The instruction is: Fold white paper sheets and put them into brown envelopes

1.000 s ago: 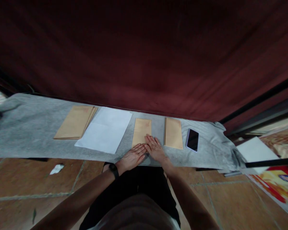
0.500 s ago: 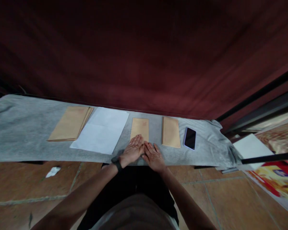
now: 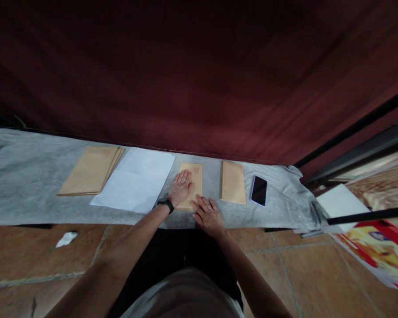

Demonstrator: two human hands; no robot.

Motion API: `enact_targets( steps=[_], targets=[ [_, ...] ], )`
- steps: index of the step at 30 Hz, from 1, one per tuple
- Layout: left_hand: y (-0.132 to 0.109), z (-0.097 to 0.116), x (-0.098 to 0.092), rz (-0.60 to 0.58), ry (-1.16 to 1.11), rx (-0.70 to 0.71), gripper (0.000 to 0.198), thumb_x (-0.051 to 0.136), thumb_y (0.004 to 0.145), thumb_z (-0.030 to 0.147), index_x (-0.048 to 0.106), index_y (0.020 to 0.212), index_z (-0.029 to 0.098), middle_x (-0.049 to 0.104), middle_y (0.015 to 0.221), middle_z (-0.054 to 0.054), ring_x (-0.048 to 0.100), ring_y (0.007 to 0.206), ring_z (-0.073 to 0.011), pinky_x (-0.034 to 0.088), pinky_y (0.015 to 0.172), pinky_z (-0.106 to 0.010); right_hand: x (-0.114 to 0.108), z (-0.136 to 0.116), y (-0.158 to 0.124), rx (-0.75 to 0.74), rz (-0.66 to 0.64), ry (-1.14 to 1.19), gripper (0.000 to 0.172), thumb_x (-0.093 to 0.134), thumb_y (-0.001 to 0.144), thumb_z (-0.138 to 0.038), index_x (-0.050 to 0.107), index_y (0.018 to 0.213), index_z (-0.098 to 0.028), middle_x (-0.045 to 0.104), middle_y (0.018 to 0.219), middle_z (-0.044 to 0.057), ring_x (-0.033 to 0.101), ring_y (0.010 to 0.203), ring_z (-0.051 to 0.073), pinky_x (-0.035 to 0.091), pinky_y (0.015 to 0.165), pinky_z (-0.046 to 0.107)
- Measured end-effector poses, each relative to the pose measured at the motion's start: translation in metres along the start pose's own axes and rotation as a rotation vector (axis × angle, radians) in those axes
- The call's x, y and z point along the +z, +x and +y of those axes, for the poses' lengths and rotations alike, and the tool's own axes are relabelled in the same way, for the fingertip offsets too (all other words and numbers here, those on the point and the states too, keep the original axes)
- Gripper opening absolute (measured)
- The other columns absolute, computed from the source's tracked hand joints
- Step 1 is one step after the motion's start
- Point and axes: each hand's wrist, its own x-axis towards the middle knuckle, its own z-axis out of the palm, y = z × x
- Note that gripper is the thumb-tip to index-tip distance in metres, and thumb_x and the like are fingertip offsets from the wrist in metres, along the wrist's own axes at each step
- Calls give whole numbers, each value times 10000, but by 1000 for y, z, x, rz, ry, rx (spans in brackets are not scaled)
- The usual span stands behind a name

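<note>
A brown envelope (image 3: 195, 174) lies lengthwise on the grey cloth (image 3: 26, 176) in front of me. My left hand (image 3: 180, 188), with a black band at the wrist, lies flat and open on the envelope's left half. At the envelope's near right corner my right hand (image 3: 207, 215) rests flat with its fingers spread, fingertips touching the edge. A second brown envelope (image 3: 232, 188) lies just to the right, untouched.
A stack of brown envelopes (image 3: 89, 176) and white sheets (image 3: 135, 181) lie to the left. A dark phone (image 3: 259, 191) sits right of the second envelope. A dark red curtain (image 3: 199, 79) hangs behind. A crumpled paper scrap (image 3: 65, 239) lies on the tiled floor.
My left hand has slid forward up onto the envelope. My right hand has drawn back toward the envelope's near edge. The view has shifted a little.
</note>
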Motion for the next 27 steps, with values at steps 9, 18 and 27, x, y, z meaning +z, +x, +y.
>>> enact_targets(
  steps=[9,18,27],
  targets=[
    [-55,1,-17,-58,23,137,581,281,1028,388,322,1554,144,291,1633,-116,212,1527,-235,191,1245,-442,-1,-2,-1,-4,22,22,474,470,1027,-417,462,1483,-290,345,1609,65,399,1447,254,241,1224,509],
    [-98,-12,-45,-85,-129,309,540,411,1020,479,475,1466,181,459,1547,-84,385,1454,-187,327,1208,-392,6,2,3,82,150,149,335,523,1007,-289,620,1327,-317,575,1450,-8,529,1344,187,319,1207,448],
    [-110,-6,-41,57,-79,335,391,464,1020,333,599,1348,169,578,1441,-98,508,1368,-200,412,1160,-410,11,2,2,90,216,146,299,572,988,-252,668,1264,-317,634,1382,-12,577,1292,184,358,1183,435]
  ],
)
